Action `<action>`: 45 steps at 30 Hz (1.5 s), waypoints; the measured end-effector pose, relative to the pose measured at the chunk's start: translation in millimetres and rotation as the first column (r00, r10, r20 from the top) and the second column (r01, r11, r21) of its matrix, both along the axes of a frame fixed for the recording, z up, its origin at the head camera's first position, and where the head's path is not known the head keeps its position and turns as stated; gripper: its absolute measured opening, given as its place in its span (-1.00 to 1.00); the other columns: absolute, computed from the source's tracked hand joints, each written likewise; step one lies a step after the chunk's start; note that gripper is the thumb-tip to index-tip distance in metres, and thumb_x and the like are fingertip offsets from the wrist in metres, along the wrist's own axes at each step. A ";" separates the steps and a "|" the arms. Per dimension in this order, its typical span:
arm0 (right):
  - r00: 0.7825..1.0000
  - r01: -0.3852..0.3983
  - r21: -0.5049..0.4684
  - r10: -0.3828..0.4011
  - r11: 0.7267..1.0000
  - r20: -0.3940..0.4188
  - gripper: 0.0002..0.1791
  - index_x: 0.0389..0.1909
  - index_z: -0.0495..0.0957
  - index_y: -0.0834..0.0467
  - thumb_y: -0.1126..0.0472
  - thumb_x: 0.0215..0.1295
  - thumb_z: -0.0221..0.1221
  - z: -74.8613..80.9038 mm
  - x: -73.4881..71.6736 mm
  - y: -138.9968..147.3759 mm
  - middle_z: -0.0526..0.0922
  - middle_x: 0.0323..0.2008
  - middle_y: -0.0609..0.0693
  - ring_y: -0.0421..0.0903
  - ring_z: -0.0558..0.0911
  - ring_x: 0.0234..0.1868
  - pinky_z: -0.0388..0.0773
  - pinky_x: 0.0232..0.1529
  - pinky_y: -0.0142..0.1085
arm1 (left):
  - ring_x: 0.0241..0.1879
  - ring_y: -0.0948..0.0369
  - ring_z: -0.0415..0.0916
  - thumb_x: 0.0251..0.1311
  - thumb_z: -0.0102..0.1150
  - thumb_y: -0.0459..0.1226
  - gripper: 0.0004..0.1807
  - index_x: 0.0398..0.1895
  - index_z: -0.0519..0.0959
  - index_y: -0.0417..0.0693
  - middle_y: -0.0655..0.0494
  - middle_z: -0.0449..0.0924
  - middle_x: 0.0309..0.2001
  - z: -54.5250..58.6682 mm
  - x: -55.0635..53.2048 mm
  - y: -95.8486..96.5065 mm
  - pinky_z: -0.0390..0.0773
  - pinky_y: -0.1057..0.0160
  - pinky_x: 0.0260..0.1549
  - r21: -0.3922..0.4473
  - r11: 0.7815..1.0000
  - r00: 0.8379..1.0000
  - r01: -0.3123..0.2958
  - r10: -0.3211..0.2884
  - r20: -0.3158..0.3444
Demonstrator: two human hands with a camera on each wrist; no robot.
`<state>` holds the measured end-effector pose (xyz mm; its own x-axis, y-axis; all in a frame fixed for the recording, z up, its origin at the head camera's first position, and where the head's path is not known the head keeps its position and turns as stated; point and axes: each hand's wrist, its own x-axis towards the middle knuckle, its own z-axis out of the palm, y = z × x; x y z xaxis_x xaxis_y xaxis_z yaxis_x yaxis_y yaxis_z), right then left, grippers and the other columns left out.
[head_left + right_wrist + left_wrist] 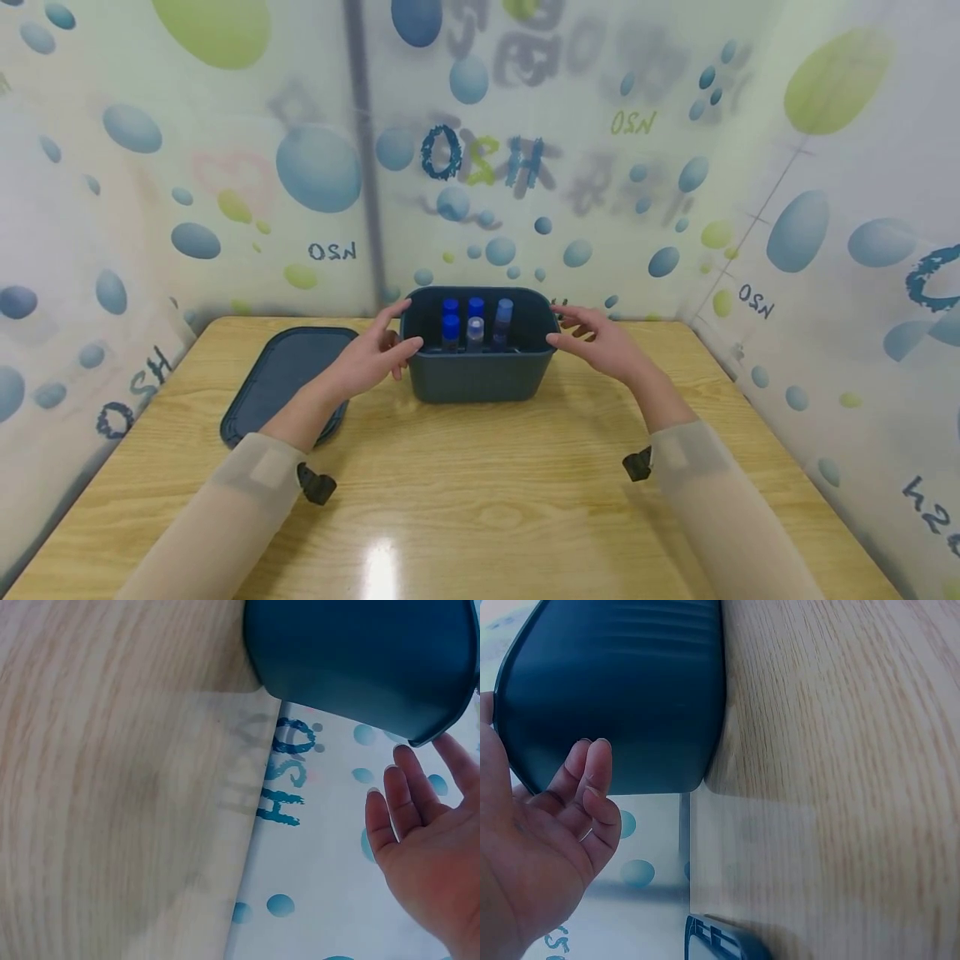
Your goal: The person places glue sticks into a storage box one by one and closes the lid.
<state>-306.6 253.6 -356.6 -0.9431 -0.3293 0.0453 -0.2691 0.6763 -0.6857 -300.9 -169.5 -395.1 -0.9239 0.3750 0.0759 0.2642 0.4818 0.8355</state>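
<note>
A dark blue-green plastic bin (480, 379) stands upright at the far side of the table. Inside it are several small bottles (451, 327) with blue caps, and one bottle (476, 333) has a clear or whitish cap. At the bin's left end is my left hand (375, 354), thumb and forefinger spread to the rim corners. In the left wrist view its other fingers (600, 761) bend loosely beside the bin's wall. My right hand (603, 342) mirrors it at the right end, thumb and forefinger at the rim. Its remaining fingers (405, 795) stand apart from the wall.
A dark flat lid (288, 375) lies on the wooden table (465, 500), left of the bin and partly behind my left forearm. Patterned curtain-like walls (480, 208) close in the back and both sides, right behind the bin.
</note>
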 end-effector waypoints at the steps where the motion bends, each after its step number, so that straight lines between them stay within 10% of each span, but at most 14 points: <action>1: 1.000 -0.007 0.004 0.007 1.000 0.010 -0.21 0.71 0.31 -0.11 -0.26 0.59 0.24 -1.6 0.4 1.2 0.47 0.51 0.20 0.23 0.54 0.37 0.56 0.32 0.22 | -0.22 -0.23 0.68 0.64 0.12 0.17 -0.08 0.84 -0.14 0.35 -0.23 0.67 -0.20 -0.4 -0.1 0.0 0.49 0.02 -0.11 -0.001 1.000 1.000 -0.001 0.001 0.001; 33: 0.996 0.013 -0.226 0.008 0.974 0.094 -0.20 0.78 0.12 -0.23 -0.20 0.66 0.18 -25.4 4.7 -6.2 0.35 0.62 0.25 0.27 0.44 0.56 0.43 0.51 0.28 | -0.23 -0.16 0.70 0.62 0.08 0.25 -0.03 0.85 -0.16 0.27 -0.18 0.70 -0.13 5.9 4.0 -4.4 0.53 0.05 -0.07 -0.082 0.996 0.999 -0.020 0.017 -0.038; 45: 0.996 0.016 -0.237 0.005 0.971 0.084 -0.22 0.77 0.14 -0.27 -0.19 0.67 0.17 -28.4 5.4 -7.4 0.50 0.49 0.27 0.24 0.60 0.37 0.55 0.41 0.23 | -0.24 -0.07 0.69 0.67 0.07 0.15 -0.14 0.82 0.02 0.11 -0.08 0.71 -0.16 17.3 32.3 -63.1 0.55 0.14 -0.24 -0.093 0.992 0.991 -0.089 0.079 -0.103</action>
<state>-301.2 246.2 -385.0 -0.9486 -0.3135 0.0425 -0.2009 0.4932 -0.8464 -268.6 -232.6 -377.8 -0.9422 0.3063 0.1357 0.2985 0.5837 0.7551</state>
